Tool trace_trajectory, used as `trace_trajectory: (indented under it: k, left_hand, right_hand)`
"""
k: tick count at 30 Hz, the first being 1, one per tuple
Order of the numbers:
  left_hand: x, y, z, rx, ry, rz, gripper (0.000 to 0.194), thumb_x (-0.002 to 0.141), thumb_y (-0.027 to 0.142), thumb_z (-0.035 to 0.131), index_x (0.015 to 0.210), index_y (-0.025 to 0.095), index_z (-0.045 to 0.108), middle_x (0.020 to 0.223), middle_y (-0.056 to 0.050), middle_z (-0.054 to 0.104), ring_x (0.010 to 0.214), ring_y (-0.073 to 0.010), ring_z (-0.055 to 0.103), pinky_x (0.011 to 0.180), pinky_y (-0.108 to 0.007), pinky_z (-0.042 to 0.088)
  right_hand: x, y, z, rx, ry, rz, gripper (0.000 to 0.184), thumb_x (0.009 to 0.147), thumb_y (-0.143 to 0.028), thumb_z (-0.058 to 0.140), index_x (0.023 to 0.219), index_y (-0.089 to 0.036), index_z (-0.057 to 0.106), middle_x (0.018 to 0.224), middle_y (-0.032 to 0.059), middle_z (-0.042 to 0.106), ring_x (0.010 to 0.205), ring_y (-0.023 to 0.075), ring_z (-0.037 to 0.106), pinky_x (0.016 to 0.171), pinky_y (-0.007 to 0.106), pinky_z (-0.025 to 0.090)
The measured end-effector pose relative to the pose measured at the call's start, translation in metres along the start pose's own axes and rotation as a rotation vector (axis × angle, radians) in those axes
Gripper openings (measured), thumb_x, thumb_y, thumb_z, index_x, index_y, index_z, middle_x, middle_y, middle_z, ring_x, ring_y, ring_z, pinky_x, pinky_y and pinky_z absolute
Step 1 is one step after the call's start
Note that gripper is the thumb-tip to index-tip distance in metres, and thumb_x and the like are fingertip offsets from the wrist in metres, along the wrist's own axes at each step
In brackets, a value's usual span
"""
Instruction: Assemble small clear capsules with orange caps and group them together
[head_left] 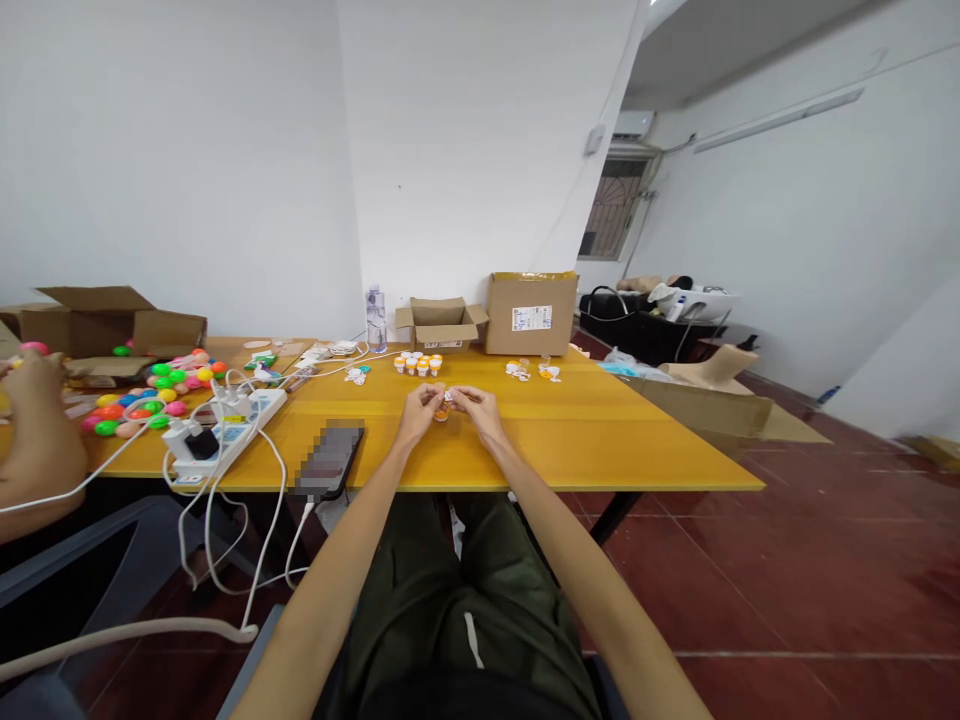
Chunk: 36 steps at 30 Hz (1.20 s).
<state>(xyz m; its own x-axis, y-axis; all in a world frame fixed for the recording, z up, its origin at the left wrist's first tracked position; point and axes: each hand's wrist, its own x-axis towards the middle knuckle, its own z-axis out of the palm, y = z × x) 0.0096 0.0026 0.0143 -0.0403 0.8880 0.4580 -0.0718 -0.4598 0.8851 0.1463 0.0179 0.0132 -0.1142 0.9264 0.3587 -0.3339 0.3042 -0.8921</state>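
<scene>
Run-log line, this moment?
left hand: at small orange-white item | right hand: same | grip: unclear | orange-white cups: beyond | open brown cardboard box: behind cups

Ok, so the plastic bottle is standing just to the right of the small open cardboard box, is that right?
Not quite: the head view shows the plastic bottle standing just to the left of the small open cardboard box, not the right.

On the yellow table (585, 440), a small white piece (448, 396) is held between the left hand (421, 408) and the right hand (474, 408), nearest the person's lap.
</scene>
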Motion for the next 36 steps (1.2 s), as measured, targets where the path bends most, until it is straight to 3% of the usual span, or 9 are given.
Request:
trace_trajectory:
  k: [21, 36]
  left_hand:
    - [-0.001, 0.003, 0.0, -0.004, 0.03, -0.023, 0.018, 0.065, 0.031, 0.079, 0.069, 0.018, 0.067, 0.07, -0.003, 0.072, 0.066, -0.0172, 0.068, 0.071, -0.032, 0.055]
    - [-0.003, 0.01, 0.002, -0.013, 0.045, -0.089, 0.016, 0.063, 0.028, 0.081, 0.066, 0.018, 0.069, 0.065, -0.002, 0.071, 0.067, -0.0182, 0.068, 0.069, -0.03, 0.055]
  right_hand:
    - [-0.003, -0.007, 0.003, -0.046, 0.016, -0.045, 0.034, 0.051, -0.052, 0.084, 0.065, -0.022, 0.076, 0.068, 0.0016, 0.073, 0.067, 0.018, 0.066, 0.07, 0.034, 0.059]
    - [0.001, 0.002, -0.002, -0.128, -0.014, -0.144, 0.032, 0.061, -0.053, 0.079, 0.069, -0.022, 0.077, 0.073, 0.0032, 0.074, 0.07, 0.02, 0.068, 0.069, 0.034, 0.059]
